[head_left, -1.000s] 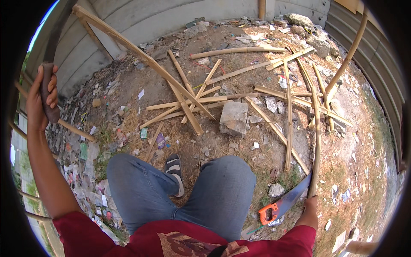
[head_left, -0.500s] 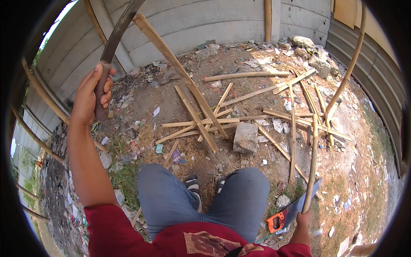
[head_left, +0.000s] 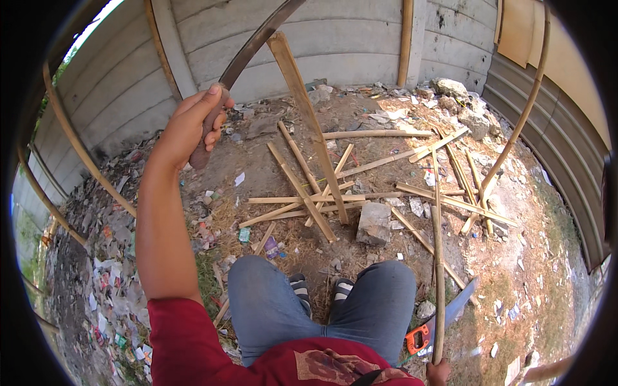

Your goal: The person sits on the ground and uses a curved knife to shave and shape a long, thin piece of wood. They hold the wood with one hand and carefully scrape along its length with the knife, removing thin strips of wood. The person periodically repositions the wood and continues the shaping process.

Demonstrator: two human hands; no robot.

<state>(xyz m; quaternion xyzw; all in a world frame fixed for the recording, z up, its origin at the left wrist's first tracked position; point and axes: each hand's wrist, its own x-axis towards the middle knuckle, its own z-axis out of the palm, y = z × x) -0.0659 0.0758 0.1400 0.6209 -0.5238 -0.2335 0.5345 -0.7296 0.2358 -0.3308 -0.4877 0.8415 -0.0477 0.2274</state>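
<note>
My left hand (head_left: 199, 125), raised at the upper left, is closed around the brown handle of a machete (head_left: 257, 42), whose long dark blade runs up past the top of the picture. Against or close beside that blade is the upper end of a split bamboo strip (head_left: 302, 96); whether they touch I cannot tell. Its lower end is down among the other strips. At the lower right, my right hand (head_left: 438, 372) grips the near end of a long bamboo stick (head_left: 439, 283), partly cut off by the picture's edge. A handsaw (head_left: 420, 338) with an orange handle lies beside this stick.
Several bamboo strips (head_left: 302, 193) lie crossed on the littered ground ahead, around a concrete block (head_left: 373, 223). Rubble (head_left: 473, 119) is heaped at the far right. A concrete panel wall (head_left: 347, 38) stands behind, corrugated sheeting (head_left: 547, 128) to the right. Bamboo poles (head_left: 524, 109) lean at both sides.
My left hand and the machete have moved right, and the bamboo strip's upper end has swung right, more upright. My right hand has shifted left and nearer me with its bamboo stick.
</note>
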